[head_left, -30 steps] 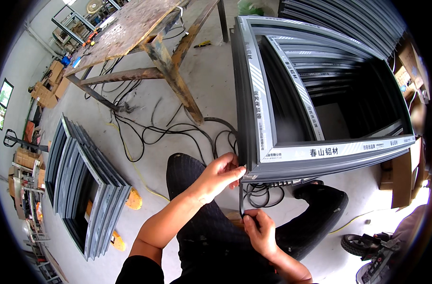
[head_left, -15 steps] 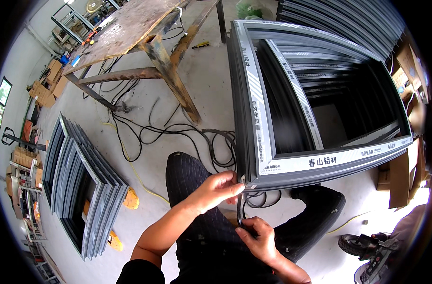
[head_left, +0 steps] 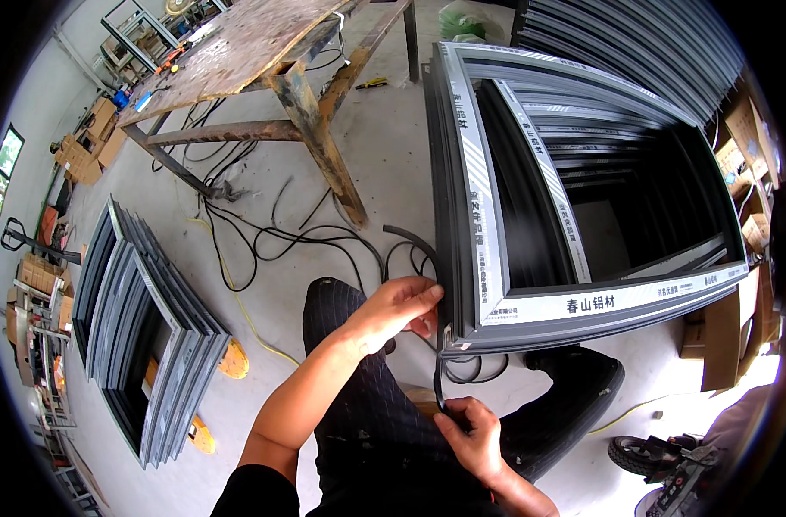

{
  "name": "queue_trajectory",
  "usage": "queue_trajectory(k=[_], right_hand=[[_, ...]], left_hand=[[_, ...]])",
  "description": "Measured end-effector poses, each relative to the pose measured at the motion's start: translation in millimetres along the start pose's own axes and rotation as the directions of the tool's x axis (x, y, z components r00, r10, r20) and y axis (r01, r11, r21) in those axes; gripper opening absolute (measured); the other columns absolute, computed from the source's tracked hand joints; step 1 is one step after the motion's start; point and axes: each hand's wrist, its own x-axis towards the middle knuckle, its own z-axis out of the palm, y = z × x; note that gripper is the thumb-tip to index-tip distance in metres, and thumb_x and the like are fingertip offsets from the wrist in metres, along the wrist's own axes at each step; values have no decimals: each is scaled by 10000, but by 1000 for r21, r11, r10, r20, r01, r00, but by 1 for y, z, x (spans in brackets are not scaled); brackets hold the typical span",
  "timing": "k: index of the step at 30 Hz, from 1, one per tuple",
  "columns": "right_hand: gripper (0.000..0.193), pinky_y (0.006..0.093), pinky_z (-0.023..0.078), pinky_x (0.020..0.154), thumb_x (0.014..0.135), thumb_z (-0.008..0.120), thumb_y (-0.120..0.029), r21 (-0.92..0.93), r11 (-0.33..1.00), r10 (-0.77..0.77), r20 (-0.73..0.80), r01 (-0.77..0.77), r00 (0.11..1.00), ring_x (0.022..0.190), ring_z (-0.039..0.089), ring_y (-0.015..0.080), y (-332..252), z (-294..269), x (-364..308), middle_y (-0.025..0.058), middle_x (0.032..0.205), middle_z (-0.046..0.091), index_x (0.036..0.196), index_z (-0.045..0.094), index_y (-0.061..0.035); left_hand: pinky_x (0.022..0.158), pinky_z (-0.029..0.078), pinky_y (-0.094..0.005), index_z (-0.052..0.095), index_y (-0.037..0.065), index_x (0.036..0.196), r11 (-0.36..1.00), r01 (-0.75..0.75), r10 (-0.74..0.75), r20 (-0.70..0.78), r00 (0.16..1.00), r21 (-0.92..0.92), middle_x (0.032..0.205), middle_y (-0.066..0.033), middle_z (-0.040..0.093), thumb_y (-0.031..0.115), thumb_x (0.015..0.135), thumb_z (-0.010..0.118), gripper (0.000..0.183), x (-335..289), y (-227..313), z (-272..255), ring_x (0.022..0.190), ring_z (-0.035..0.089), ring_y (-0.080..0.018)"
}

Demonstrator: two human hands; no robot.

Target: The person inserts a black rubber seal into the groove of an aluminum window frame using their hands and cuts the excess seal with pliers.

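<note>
Black and narrow, a strip (head_left: 439, 381) runs from the near left corner of a stack of grey frames (head_left: 617, 297) down to the right hand (head_left: 470, 435), whose thumb and fingers are closed on it. Apart from that hand, higher and to its left, the left hand (head_left: 400, 308) bends its fingers at the stack's side; I cannot tell whether they pinch anything. The stack sits beyond and rightward of both hands. Cables (head_left: 277, 232) lie beyond the left hand, with a worn table (head_left: 238, 53) farther off.
</note>
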Motion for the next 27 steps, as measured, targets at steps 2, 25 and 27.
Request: queue_trajectory(k=[2,25,27], right_hand=[[212,286,499,639,797,759,-89,-17,1000,-11,6,11,1000,687,625,183,-2,1,0,114,798,650,935,639,17],[198,255,500,634,790,742,-36,-58,998,-22,-8,21,1000,689,618,114,-2,-3,1,80,799,655,941,633,29],[195,255,501,634,790,743,-35,-39,999,-15,-15,14,1000,689,620,115,0,-3,1,80,798,655,938,634,29]], left_hand=[[638,505,-246,594,22,899,999,-40,40,42,998,7,754,-22,622,348,954,609,331,9,-2,-4,675,608,-102],[548,489,-249,635,-1,844,857,-128,132,27,991,498,674,-41,624,328,970,577,356,42,35,-31,598,608,-123],[541,474,-265,628,-8,828,690,-169,188,51,981,704,654,-47,611,292,997,530,359,42,45,-27,591,594,-123]])
